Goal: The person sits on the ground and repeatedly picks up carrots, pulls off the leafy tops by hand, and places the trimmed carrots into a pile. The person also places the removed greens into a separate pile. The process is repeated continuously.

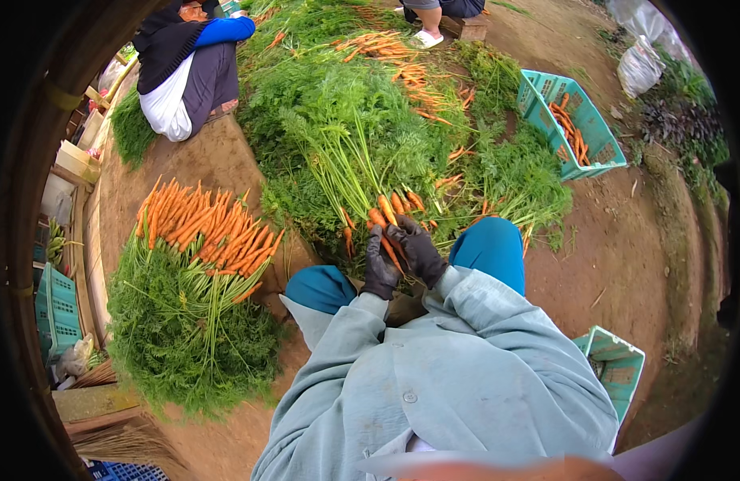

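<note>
Both my hands wear dark gloves and meet in front of my knees. My left hand (381, 264) is closed around a few orange carrots (377, 217) whose long green tops stretch away over the pile. My right hand (419, 248) grips the same carrots from the other side, its fingers against their upper ends. Carrot tips poke down between the two palms. Just beyond, several loose carrots (406, 202) lie at the near edge of a large heap of carrot greens (370, 114). The gloves hide part of the held carrots.
Left of me, a fanned stack of carrots (207, 225) lies with its greens (189, 337) towards me. A turquoise crate (595, 129) at right holds carrots; another crate (622, 367) stands by my right side. A person (189, 66) sits at upper left, another (433, 18) at the top.
</note>
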{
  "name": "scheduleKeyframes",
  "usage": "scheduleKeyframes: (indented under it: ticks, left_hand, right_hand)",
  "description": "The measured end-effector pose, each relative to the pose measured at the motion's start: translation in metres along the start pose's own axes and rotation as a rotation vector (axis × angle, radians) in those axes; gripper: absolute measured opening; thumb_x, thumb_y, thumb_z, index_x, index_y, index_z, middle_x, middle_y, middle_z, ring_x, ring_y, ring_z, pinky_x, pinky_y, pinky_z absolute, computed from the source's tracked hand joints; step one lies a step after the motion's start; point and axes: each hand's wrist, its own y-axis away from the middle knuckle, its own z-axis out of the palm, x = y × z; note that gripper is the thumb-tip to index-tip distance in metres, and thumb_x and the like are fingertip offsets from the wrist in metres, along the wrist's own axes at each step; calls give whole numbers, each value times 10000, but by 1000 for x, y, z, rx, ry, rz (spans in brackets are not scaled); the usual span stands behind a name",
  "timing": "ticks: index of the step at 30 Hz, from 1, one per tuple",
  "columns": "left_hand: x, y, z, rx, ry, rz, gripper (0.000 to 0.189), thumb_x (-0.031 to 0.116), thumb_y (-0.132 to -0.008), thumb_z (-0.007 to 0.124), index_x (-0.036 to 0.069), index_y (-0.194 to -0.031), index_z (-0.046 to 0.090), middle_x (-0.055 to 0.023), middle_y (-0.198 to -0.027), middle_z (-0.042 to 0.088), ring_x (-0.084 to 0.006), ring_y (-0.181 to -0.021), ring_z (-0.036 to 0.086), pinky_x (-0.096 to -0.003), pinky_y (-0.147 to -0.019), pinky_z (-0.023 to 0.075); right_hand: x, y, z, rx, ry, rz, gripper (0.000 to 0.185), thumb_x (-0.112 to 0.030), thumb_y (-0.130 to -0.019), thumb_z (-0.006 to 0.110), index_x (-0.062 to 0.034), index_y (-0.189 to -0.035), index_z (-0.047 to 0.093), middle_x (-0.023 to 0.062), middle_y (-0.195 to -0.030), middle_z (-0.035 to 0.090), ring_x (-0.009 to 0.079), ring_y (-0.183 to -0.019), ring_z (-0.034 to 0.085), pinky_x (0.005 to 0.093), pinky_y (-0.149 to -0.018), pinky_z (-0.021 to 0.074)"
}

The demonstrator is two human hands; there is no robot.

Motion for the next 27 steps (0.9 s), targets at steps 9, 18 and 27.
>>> scheduleKeyframes:
  ticks: [9,18,27]
  left_hand:
    - [10,13,-3,-85,-274,-92,351,211,-941,506,-4,-1220,505,-107,-1127,600,-210,-1017,587,-337,-881,487]
    - [11,36,21,433,-914,146,370,137,-869,568,62,-1230,535,-11,-1210,587,-129,-962,606,-229,-727,465]
    - [8,36,-1,400,-769,395,447,-45,-745,647,52,-1172,555,-48,-1005,643,-151,-804,639,-263,-608,518]
  right_hand:
    - [-10,0,-18,-7,1154,-226,194,-156,-901,566,-11,-1014,628,85,-866,637,138,-751,587,271,-680,481]
    - [-80,-45,29,123,660,-184,291,-290,-812,695,-21,-902,630,108,-779,641,193,-704,607,313,-635,467]
    - [-70,-58,45,-72,502,122,253,-225,-782,715,3,-835,617,162,-805,637,265,-736,606,373,-652,467]
